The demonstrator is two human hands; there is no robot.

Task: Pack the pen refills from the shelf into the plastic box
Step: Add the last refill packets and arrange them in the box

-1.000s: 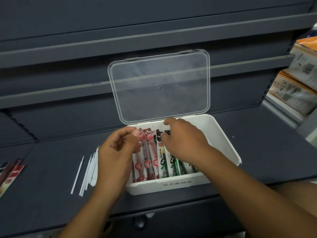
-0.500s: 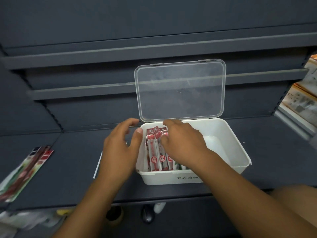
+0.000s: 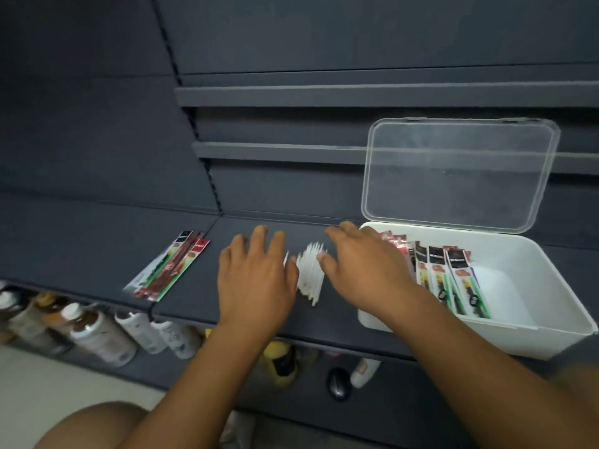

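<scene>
Evidently bracketing white refills [image 3: 310, 276] with left hand [image 3: 256, 280] and right hand [image 3: 359, 267], fingers spread, empty, to scoop toward plastic box [image 3: 470, 341] at three o'clock.

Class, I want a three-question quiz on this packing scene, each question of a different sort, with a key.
1. True or false: the lid of the plastic box is shut.
2. Where do the loose white refills lie? A: in the box. B: on the shelf, between the left hand and right hand. C: on the floor.
3. Fill in: the packets in the box crowd the end nearer the ____ hand.
Key: 1 false; 2 B; 3 right.
</scene>
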